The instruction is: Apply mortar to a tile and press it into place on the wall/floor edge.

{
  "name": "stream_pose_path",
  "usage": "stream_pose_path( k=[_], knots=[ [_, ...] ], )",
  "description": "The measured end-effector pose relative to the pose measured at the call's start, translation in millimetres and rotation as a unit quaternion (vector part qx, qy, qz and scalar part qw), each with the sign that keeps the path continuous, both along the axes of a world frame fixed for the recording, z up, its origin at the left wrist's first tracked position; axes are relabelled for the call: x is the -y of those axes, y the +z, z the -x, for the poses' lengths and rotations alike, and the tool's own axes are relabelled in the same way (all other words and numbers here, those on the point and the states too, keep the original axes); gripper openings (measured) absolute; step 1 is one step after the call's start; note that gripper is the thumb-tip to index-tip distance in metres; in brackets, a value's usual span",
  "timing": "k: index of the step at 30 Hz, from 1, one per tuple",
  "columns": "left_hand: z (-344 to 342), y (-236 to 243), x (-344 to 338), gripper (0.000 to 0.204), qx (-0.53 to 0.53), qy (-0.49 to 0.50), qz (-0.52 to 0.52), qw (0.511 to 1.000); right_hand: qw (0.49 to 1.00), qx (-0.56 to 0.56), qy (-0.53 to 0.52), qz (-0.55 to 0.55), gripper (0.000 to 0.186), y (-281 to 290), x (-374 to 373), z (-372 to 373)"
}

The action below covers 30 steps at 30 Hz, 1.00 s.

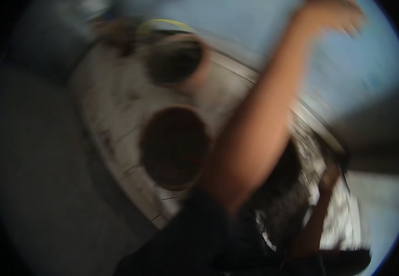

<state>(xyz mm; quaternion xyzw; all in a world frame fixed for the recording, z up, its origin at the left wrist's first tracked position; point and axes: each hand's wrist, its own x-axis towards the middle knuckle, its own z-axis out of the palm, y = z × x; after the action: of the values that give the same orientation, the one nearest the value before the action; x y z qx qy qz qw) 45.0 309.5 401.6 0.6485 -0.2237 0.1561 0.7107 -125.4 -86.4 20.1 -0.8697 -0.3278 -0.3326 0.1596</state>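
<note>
A raised forearm (259,124) crossed the pale slab (112,115), blocking its right side; 2 dark round openings (174,147) lay unobstructed left of it. Blur hid finer gaps.

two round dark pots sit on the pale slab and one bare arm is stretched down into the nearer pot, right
Not quite. The two round dark pots, the nearer pot and the farther one, do sit on the pale slab. But the bare arm is raised up past them, its blurred hand near the top edge, not in the nearer pot. The head view shows this.
</note>
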Motion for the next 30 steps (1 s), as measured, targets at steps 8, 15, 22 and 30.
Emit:
stream_pose_path(
  k=[8,15,22,30],
  knots=[
    [66.9,52.8,-55.1,0.006,-0.036,0.059,-0.009,0.998,0.964,0.237,-0.111,0.038,0.054,-8.1,-14.5,-59.1],
    [79.1,62.4,-58.5,0.007,-0.025,0.047,0.026,0.998,-0.066,0.641,-0.239,0.726,0.036,24.5,-38.4,-17.8],
    [38.5,25.5,-66.3,0.026,0.002,0.007,-0.087,0.996,-0.476,0.479,0.053,0.735,0.032,35.2,-111.8,33.7],
    [74.7,34.3,-57.1,0.034,-0.021,0.001,-0.163,0.986,-0.309,0.439,0.103,0.837,0.030,109.8,-135.9,30.2]
  ],
)
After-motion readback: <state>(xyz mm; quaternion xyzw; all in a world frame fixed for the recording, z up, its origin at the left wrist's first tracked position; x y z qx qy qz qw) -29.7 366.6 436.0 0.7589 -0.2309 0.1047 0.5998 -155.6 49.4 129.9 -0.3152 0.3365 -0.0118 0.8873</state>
